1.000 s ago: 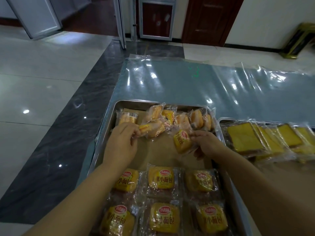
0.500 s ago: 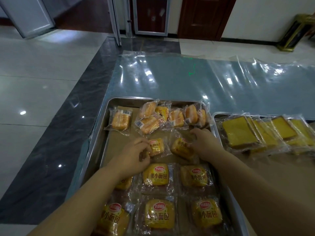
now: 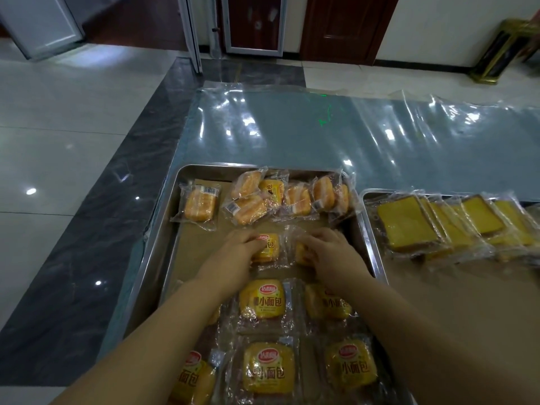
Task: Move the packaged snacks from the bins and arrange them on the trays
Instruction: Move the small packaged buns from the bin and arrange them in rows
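Observation:
A metal tray (image 3: 163, 238) lined with brown paper holds small yellow bread packets. My left hand (image 3: 236, 252) rests on the left edge of one packet (image 3: 270, 248) in the tray's middle, fingers curled over it. My right hand (image 3: 330, 254) covers a second packet (image 3: 301, 252) beside it, fingers bent round its right side. Below them lie neat rows of the same packets (image 3: 263, 299). A loose heap of packets (image 3: 280, 195) sits along the tray's far end, with a single one (image 3: 200, 206) at the far left.
A second tray (image 3: 366, 200) on the right carries overlapping wrapped yellow cake slices (image 3: 406, 223). Clear plastic sheeting (image 3: 321, 133) covers the grey table beyond the trays. Dark and white floor tiles lie to the left; doors stand at the back.
Both hands drew two packets from the far heap toward me and set them side by side in the tray's middle. A single packet was left at the far left.

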`<state>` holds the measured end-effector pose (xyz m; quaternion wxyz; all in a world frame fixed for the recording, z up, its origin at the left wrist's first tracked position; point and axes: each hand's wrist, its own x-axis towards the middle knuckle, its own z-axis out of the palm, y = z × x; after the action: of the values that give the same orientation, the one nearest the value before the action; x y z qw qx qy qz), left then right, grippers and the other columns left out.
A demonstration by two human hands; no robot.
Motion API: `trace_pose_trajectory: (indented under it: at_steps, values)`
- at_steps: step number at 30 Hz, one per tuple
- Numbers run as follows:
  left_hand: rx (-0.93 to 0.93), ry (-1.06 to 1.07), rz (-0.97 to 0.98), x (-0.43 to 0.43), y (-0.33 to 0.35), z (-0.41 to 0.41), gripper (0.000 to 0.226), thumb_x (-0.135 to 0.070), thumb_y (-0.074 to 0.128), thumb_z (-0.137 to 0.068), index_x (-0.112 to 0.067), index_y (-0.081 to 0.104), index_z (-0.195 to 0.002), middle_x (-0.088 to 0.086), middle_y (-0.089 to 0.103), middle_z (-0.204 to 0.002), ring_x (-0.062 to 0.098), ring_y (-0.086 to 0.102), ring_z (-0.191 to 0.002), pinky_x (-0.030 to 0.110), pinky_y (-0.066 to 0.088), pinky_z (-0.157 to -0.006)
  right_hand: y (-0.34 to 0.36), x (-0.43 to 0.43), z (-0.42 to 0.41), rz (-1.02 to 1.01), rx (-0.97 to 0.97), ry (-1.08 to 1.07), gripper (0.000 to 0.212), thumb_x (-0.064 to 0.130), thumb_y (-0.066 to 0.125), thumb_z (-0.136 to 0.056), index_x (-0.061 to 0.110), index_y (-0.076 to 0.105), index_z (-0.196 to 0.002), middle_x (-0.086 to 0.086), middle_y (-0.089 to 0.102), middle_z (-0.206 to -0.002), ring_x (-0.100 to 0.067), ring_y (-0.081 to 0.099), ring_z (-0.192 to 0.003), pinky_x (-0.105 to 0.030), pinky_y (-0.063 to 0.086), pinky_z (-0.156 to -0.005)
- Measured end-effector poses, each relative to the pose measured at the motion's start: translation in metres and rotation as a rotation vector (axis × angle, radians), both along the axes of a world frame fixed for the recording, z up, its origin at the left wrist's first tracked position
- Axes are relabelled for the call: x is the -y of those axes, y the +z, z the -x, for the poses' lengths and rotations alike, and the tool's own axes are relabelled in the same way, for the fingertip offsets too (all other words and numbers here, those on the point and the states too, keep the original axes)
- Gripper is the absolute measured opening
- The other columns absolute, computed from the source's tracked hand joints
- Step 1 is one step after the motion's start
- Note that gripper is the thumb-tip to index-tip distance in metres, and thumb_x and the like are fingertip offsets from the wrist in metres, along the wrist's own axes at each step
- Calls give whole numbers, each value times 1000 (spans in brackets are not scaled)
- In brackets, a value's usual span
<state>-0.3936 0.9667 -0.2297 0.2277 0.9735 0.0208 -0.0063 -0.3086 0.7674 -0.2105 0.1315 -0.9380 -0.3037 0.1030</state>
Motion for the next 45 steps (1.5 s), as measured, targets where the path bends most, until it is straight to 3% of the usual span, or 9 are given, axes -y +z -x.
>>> trace_pose_trajectory:
  at_steps: [5,11,18,24,29,34,40,42,45]
  values:
    - [-48,11,37,12,2,-4,47,-13,55,-86,-20,51,-132,1,40,-139,20,32,-130,34,34,-104,1,8,-5,106,-3,-89,59,19,68,-79,31,47,-133,-1,43,-135,-24,36,-124,-39,43,-97]
    - [-3,123,20,32,4,-9,38,-45,51,-90,-29,56,-125,-2,45,-124,17,37,-117,32,40,-93,0,6,3,98,-33,-94,49,19,46,-92,29,37,-139,-7,41,-136,-28,33,-128,-42,42,-99]
    - [-7,116,-27,40,2,-7,48,-45,62,-82,-32,46,-125,-4,37,-125,17,32,-117,30,42,-87,9,5,1,125,-144,-77,56,14,54,-84,35,41,-134,-5,41,-129,-30,33,-124,-43,42,-96]
    - [282,319,-42,4,23,-27,41,-44,57,-84,-28,48,-121,-2,45,-124,19,40,-117,29,36,-90,23,-11,-14,-65,-27,-140,44,29,58,-86,27,49,-128,-2,47,-128,-25,39,-119,-43,42,-95]
    - [107,395,-48,-33,31,-59,60,-45,59,-83,-28,34,-135,4,38,-138,28,32,-128,40,32,-102,26,-38,-23,-128,-27,-35,36,25,58,-88,25,52,-123,1,50,-122,-18,46,-111,-38,47,-90]
    - [47,350,-6,-44,32,-77,34,-34,48,-94,-28,48,-126,1,56,-115,22,54,-105,32,41,-81,20,-60,-30,-134,-52,-7,38,28,57,-87,29,50,-125,5,52,-118,-12,50,-102,-30,47,-83]
    - [352,500,192,-56,50,-64,18,-30,38,-99,-23,54,-103,-12,54,-80,6,53,-70,26,44,-60,14,-69,-37,-131,-70,-51,33,30,58,-87,29,53,-119,6,54,-111,-12,52,-94,-31,49,-79]
    - [377,560,281,-60,58,-57,16,-28,40,-99,-25,55,-102,-16,51,-79,-2,51,-70,19,39,-57,12,-74,-35,-143,-82,-70,34,30,59,-87,28,52,-119,6,54,-107,-12,53,-91,-32,51,-78]
    - [356,611,366,-62,65,-41,16,-26,39,-99,-28,54,-103,-11,56,-87,5,55,-78,24,43,-65,12,-83,-33,-182,-98,-87,34,30,59,-87,28,50,-120,7,57,-104,-11,56,-87,-31,52,-75]
